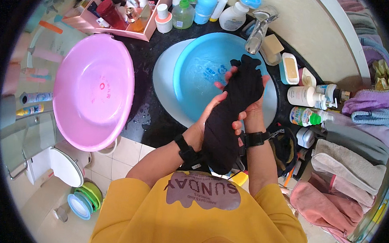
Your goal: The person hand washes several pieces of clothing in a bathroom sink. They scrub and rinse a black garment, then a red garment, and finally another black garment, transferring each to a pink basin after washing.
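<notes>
A long, bunched black cloth (230, 108) is gripped between both my hands, above the near right side of a blue basin (178, 84). Its folds hide what kind of garment or cloth it is. My left hand (207, 112) is closed round its left side, with fingertips showing past the far edge. On the other side my right hand (255, 107) wraps round it, fingers curled over the near part. The cloth's lower end hangs close to my chest. Shallow water seems to lie in the basin, which sits in a white sink (164, 72) under a metal tap (260, 31).
A pink basin (94, 91) rests at the left of the black counter (144, 119). Behind stand a pink organizer (153, 22) and several bottles, among them a green pump bottle (183, 14). Soap dishes (289, 68) and bottles line the right; folded towels (348, 167) hang beyond.
</notes>
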`<state>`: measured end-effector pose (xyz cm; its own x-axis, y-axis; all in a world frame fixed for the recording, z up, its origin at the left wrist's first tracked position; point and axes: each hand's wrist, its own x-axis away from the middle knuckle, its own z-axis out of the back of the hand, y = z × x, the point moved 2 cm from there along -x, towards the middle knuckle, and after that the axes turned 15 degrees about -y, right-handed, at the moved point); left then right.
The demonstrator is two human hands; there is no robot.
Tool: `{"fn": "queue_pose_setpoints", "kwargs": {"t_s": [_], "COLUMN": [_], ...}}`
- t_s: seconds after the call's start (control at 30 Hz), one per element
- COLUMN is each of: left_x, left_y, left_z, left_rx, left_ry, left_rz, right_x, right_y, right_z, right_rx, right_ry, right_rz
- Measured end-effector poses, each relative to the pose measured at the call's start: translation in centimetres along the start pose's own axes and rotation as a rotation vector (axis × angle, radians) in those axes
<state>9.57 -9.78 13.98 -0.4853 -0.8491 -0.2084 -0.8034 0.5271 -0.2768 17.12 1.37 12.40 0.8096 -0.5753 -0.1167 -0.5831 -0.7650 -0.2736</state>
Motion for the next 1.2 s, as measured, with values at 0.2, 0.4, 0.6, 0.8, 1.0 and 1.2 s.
{"fn": "queue_pose_setpoints", "kwargs": {"t_s": [0.2, 0.4, 0.6, 0.8, 1.0, 1.2], "left_x": [0.6, -2.0, -3.7, -3.1, -2.2, -0.8], "left_y": [0.6, 0.7, 0.6, 1.0, 1.4, 0.2], "left_z": [-1.0, 1.7, 5.8, 3.6, -0.8, -3.6], "left_rx": [-0.416, -1.054, -1.296, -1.130, -0.634, -0.381], "left_ry": [0.349, 0.395, 0.447, 0.419, 0.526, 0.390], "left_rz": [0.067, 0.049, -0.227, -0.110, 0.035, 0.003], "right_x": [0.0, -1.0, -2.3, -2.9, -3.5, -0.8], "right_y": [-3.7, -4.5, -2.2, -2.5, -4.0, -4.7], "right_z": [0.7, -0.2, -1.7, -2.7, -2.0, -2.1], "right_rx": [0.421, 1.190, 2.254, 2.210, 1.468, 0.408], "right_ry": [0.348, 0.549, 0.439, 0.307, 0.335, 0.240], "right_rz": [-0.242, -0.616, -0.759, -0.799, -0.630, -0.438]}}
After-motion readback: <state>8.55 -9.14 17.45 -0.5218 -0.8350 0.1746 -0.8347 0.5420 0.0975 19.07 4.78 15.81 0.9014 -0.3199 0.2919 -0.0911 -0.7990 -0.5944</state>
